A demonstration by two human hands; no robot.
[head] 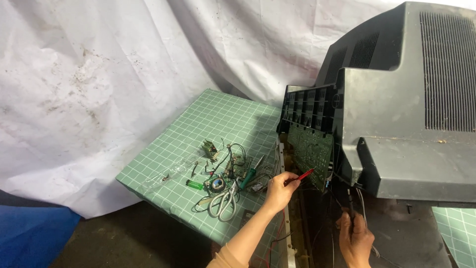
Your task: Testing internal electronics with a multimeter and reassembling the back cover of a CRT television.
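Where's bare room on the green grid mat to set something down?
The mat's far half, between the white sheet and the television's circuit board, is bare. It is crowded near the scissors, the screwdriver and the left hand.

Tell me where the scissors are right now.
In the head view, the scissors lie on the green checked mat, just left of the left hand and beside the green-handled screwdriver.

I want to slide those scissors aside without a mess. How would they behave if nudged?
The scissors look rigid metal, so they would probably slide flat over the green checked mat, not roll. Thin wires lie against them and may drag along. Neither hand touches them.
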